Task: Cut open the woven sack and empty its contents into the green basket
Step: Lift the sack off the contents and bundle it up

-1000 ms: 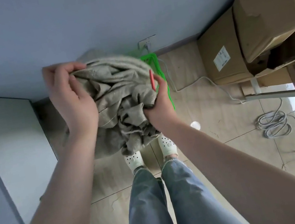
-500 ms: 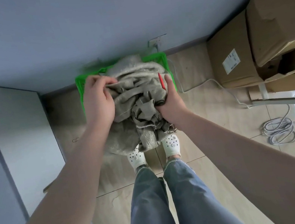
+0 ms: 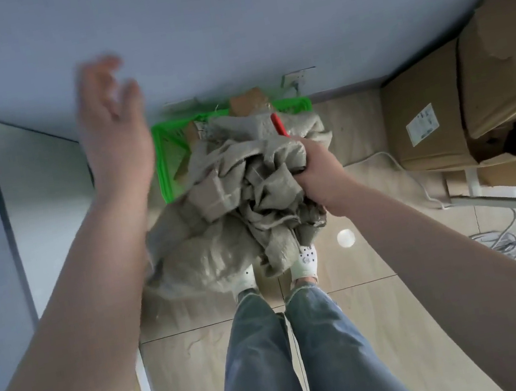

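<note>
Woven sack (image 3: 237, 205) bunched in right hand (image 3: 316, 171) fist over green basket (image 3: 169, 149) by wall; left hand (image 3: 116, 141) spread, free; cardboard boxes (image 3: 473, 95) at tiled floor's right edge.

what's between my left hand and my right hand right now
In the head view, the crumpled woven sack and the near-left part of the green basket lie between the open left hand and the right hand, which grips the sack.
</note>
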The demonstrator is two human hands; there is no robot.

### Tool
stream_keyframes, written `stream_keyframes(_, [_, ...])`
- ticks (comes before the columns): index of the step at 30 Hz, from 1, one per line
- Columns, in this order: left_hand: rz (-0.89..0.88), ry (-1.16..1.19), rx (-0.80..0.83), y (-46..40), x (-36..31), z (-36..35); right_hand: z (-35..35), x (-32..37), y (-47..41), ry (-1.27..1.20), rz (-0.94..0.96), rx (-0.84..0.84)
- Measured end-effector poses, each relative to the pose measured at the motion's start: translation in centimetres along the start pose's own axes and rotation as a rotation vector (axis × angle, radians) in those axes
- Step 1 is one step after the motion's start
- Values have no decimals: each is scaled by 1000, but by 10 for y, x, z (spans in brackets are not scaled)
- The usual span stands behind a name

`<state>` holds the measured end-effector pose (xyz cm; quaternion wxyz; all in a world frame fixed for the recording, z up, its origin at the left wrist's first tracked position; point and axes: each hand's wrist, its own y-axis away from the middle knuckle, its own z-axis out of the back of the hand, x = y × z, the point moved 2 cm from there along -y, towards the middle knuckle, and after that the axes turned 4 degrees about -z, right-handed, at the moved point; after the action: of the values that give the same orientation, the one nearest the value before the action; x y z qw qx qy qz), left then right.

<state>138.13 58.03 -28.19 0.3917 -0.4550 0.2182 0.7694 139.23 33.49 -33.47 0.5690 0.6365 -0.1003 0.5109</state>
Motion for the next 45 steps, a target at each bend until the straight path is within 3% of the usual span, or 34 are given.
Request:
stream_keyframes(1, [-31, 18, -104, -7, -7, 2, 2, 3, 5, -12, 36, 64])
stream_keyframes(2, [-42, 16, -80, -8, -14, -2, 3, 5, 8, -12, 68, 112])
stream_keyframes(3, [-24, -4, 78, 0, -24, -13, 2, 5, 9, -8, 82, 127])
stream_keyframes(5, [28, -339, 516, 24, -34, -31, -1, -2, 8, 34, 74, 120])
stream_keyframes(7, [94, -275, 724, 50, -14, -54, -3, -14, 6, 129, 50, 145])
stream_keyframes(11, [347, -166, 234, 12, 26, -39, 6, -37, 4, 119, -86, 119])
stream_keyframes(12, [389, -168, 206, 9, 41, -35, 6, -39, 4, 136, -107, 106])
stream_keyframes(17, [745, -260, 485, 55, 89, -23, 1, -34, 0, 161, -131, 114])
stream_keyframes(20, [1084, -50, 459, 90, 105, -7, 3, -29, 0, 73, -113, 105])
stream_keyframes(23, [1253, 199, 439, 115, 112, 7, 5, -27, -2, 38, -127, 79])
stream_keyframes(27, [1263, 417, 378, 130, 108, 13, 8, -22, -2, -51, -163, 117])
stream_keyframes(30, [1240, 588, 636, 127, 84, 16, 10, -21, 0, -34, -170, 24])
stream_keyframes(32, [1182, 800, 636, 117, 69, 10, 10, -19, 1, 47, -154, -65])
stream_keyframes(34, [1136, 919, 461, 100, 62, -2, 5, -14, 1, -100, -186, -98])
stream_keyframes(36, [1245, 930, 89, 91, 74, -3, 3, -8, 0, -273, -224, -113])
stream_keyframes(39, [1306, 735, -286, 91, 95, 3, 9, -6, -3, -445, -246, -184])
stream_keyframes(40, [1309, 779, -287, 91, 86, -3, 6, -7, -3, -479, -262, -215])
stream_keyframes(41, [1251, 857, -176, 90, 67, -18, -4, -10, -4, -485, -293, -225])
stream_keyframes(43, [1131, 923, 213, 97, 23, -53, -24, -10, -3, -484, -335, -219])
stream_keyframes(45, [1019, 884, 322, 97, 8, -65, -31, 1, -1, -546, -303, -183])
